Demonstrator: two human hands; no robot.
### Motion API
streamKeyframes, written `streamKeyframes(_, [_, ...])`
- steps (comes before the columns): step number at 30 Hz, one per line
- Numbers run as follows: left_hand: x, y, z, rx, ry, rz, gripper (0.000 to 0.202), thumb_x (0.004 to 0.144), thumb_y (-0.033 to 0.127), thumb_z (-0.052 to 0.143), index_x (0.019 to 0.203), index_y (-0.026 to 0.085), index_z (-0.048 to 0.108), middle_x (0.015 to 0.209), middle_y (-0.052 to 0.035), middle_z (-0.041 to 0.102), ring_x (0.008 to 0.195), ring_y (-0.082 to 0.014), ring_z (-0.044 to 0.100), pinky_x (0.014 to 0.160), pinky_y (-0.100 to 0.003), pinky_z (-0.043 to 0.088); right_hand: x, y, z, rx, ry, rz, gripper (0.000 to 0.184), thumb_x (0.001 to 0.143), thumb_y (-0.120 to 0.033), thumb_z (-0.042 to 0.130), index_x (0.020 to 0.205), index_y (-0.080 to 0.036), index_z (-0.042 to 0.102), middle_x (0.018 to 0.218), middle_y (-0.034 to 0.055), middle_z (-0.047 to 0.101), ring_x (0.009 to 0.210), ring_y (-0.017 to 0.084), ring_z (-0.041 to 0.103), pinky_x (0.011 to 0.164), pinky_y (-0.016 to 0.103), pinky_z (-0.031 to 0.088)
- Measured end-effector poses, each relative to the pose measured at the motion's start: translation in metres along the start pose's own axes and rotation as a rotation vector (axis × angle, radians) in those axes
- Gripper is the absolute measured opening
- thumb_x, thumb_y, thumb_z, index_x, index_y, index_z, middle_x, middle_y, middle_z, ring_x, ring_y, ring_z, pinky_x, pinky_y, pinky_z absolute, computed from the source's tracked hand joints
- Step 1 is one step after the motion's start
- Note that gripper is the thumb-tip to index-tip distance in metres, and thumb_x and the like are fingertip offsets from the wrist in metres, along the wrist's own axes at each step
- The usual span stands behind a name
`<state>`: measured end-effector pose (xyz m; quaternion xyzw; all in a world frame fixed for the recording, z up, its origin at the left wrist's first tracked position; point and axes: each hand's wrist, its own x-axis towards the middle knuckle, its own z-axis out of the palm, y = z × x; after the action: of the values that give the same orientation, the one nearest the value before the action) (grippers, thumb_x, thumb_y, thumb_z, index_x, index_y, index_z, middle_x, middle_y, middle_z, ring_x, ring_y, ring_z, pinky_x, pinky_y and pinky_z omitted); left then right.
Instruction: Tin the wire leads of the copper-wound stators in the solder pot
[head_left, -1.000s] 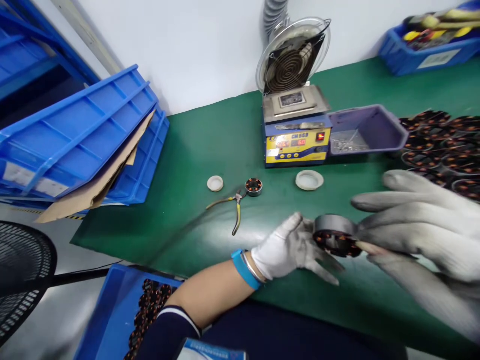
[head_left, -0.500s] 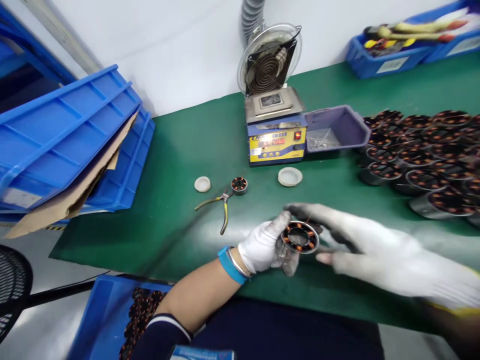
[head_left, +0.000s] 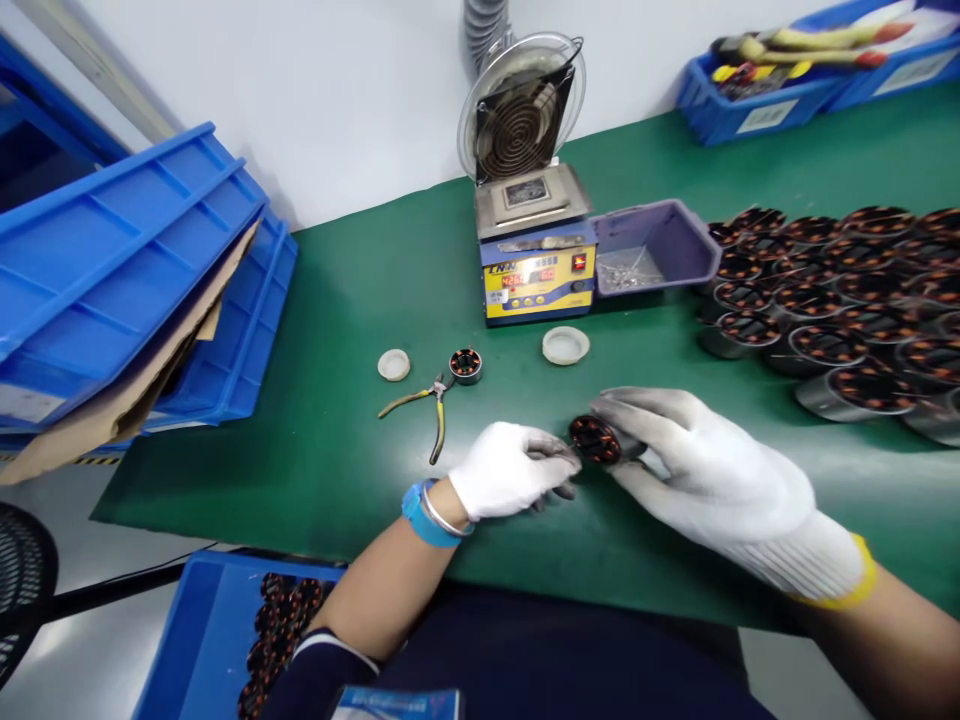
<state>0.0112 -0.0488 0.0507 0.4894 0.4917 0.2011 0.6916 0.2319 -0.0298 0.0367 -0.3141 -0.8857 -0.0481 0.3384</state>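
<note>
Nearest, a blue tray [head_left: 184, 645] is holding copper-wound rings [head_left: 279, 625], cut off by the sleeve and picture edge. Above the bench [head_left: 352, 500], the right hand [head_left: 694, 465] is gripping a metal ring [head_left: 592, 440] between its fingers, tilting its wound face leftward. The left hand [head_left: 506, 475] is drawing its fingers together at the ring's edge; whether they are pinching anything, I cannot tell. This ring seems to be midway through handling. Farther off, a smaller ring [head_left: 466, 378] is lying just beside pliers [head_left: 438, 390]. Rightward, many rings [head_left: 829, 345] are standing grouped, running out of frame; which are finished or waiting isn't showing.
</note>
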Motion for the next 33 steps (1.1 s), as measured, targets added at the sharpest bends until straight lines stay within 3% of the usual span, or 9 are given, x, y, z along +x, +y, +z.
streamKeyframes(3, [-0.005, 0.004, -0.010, -0.109, 0.042, 0.093, 0.023, 0.074, 0.038, 0.072, 0.076, 0.015, 0.066, 0.055, 0.0008, 0.063, 0.040, -0.0089, 0.049, 0.042, -0.021, 0.039, -0.001, 0.000, -0.006, -0.017, 0.025, 0.052, 0.036, 0.086, -0.012, 0.055, 0.122, -0.017, 0.055, 0.110, 0.0128, 0.067, 0.097, 0.022, 0.071, 0.081, 0.032, 0.064])
streamKeyframes(7, [0.000, 0.004, -0.007, -0.216, 0.307, 0.325, 0.032, 0.076, 0.048, 0.069, 0.075, 0.017, 0.062, 0.055, 0.0017, 0.060, 0.043, -0.0088, 0.048, 0.043, -0.020, 0.035, -0.003, -0.004, -0.007, 0.014, 0.019, 0.093, 0.036, 0.087, -0.012, 0.055, 0.122, -0.021, 0.055, 0.110, 0.0110, 0.068, 0.097, 0.023, 0.072, 0.081, 0.035, 0.065])
streamKeyframes(12, [0.005, -0.001, 0.009, -0.190, 0.220, 0.200, 0.035, 0.076, 0.048, 0.075, 0.073, 0.018, 0.056, 0.060, 0.0024, 0.059, 0.048, -0.0083, 0.048, 0.049, -0.022, 0.038, -0.005, -0.004, -0.004, 0.013, -0.024, 0.096, 0.035, 0.088, -0.015, 0.054, 0.122, -0.022, 0.056, 0.114, 0.0119, 0.068, 0.102, 0.025, 0.072, 0.084, 0.040, 0.065])
streamKeyframes(17, [0.002, 0.001, -0.001, -0.528, 0.341, 0.352, 0.051, 0.075, 0.067, 0.070, 0.075, 0.021, 0.048, 0.049, 0.0071, 0.045, 0.039, -0.0069, 0.036, 0.040, -0.020, 0.024, -0.001, -0.003, -0.006, -0.034, 0.054, 0.047, 0.030, 0.087, -0.015, 0.056, 0.117, -0.017, 0.055, 0.108, 0.0131, 0.068, 0.094, 0.023, 0.072, 0.077, 0.036, 0.066])
streamKeyframes(22, [0.002, -0.001, 0.008, -0.125, 0.258, 0.223, 0.035, 0.076, 0.046, 0.078, 0.072, 0.018, 0.057, 0.061, 0.0025, 0.057, 0.051, -0.0077, 0.047, 0.048, -0.020, 0.036, -0.001, -0.004, -0.005, -0.041, 0.025, 0.042, 0.031, 0.087, -0.015, 0.056, 0.117, -0.016, 0.057, 0.108, 0.0145, 0.068, 0.096, 0.025, 0.072, 0.080, 0.037, 0.065])
streamKeyframes(26, [-0.003, -0.001, 0.009, -0.327, 0.123, 0.236, 0.039, 0.078, 0.053, 0.071, 0.071, 0.020, 0.051, 0.053, 0.0036, 0.054, 0.043, -0.0094, 0.046, 0.044, -0.022, 0.037, -0.004, -0.003, -0.003, -0.038, 0.010, 0.075, 0.033, 0.086, -0.016, 0.057, 0.118, -0.019, 0.058, 0.108, 0.0130, 0.069, 0.095, 0.025, 0.072, 0.080, 0.037, 0.064])
streamKeyframes(29, [-0.003, 0.000, 0.003, -0.446, 0.317, 0.372, 0.042, 0.078, 0.058, 0.069, 0.074, 0.021, 0.050, 0.054, 0.0044, 0.054, 0.043, -0.0099, 0.047, 0.044, -0.022, 0.036, -0.003, -0.005, -0.006, -0.042, 0.030, 0.066, 0.033, 0.086, -0.017, 0.057, 0.119, -0.019, 0.055, 0.108, 0.0129, 0.068, 0.094, 0.024, 0.071, 0.079, 0.036, 0.064])
streamKeyframes(31, [0.000, 0.000, 0.003, -0.326, 0.448, 0.401, 0.035, 0.080, 0.051, 0.071, 0.078, 0.020, 0.055, 0.063, 0.0031, 0.059, 0.052, -0.0099, 0.052, 0.051, -0.022, 0.040, -0.001, -0.006, -0.007, -0.050, 0.014, 0.042, 0.031, 0.088, -0.018, 0.055, 0.118, -0.018, 0.055, 0.107, 0.0135, 0.067, 0.095, 0.023, 0.071, 0.080, 0.035, 0.064])
streamKeyframes(33, [0.002, 0.000, 0.006, -0.154, 0.449, 0.360, 0.028, 0.081, 0.043, 0.072, 0.076, 0.019, 0.058, 0.068, 0.0029, 0.059, 0.060, -0.0099, 0.052, 0.058, -0.023, 0.042, 0.000, -0.007, -0.007, -0.057, -0.016, 0.020, 0.028, 0.089, -0.018, 0.054, 0.117, -0.016, 0.056, 0.107, 0.0143, 0.067, 0.096, 0.022, 0.070, 0.081, 0.032, 0.063])
